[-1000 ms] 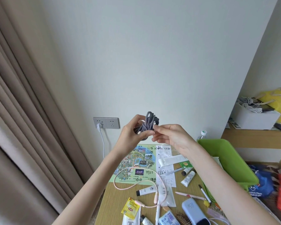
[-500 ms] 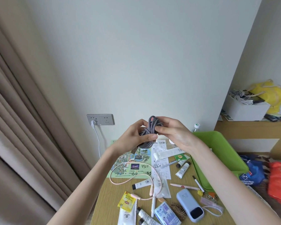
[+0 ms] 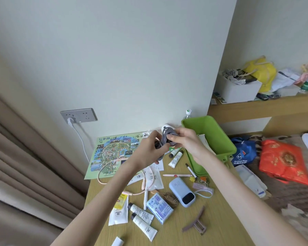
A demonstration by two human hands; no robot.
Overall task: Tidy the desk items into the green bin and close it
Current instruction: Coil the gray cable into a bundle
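Note:
A coiled grey braided cable [image 3: 164,141] is held above the desk between both hands. My left hand [image 3: 150,150] grips its lower loops and my right hand [image 3: 182,140] pinches its upper part. The open green bin [image 3: 213,132] stands just right of the hands at the back of the wooden desk [image 3: 212,219], with some paper inside. Loose items lie below: a pink cable [image 3: 103,174], a blue power bank [image 3: 182,192], several white tubes [image 3: 141,213], a blue tissue pack [image 3: 159,207], a hairbrush [image 3: 171,198] and a brown hair claw [image 3: 196,223].
A colourful map sheet [image 3: 112,151] lies at the desk's back left under a wall socket [image 3: 78,115] with a white plug. Curtains hang at left. A shelf at right carries a white box [image 3: 238,87] and yellow bag [image 3: 261,70]. Red and blue bags lie beyond the desk's right edge.
Both hands have come down with the grey cable and shifted right, close to the green bin. The view has tilted down, showing more of the desk.

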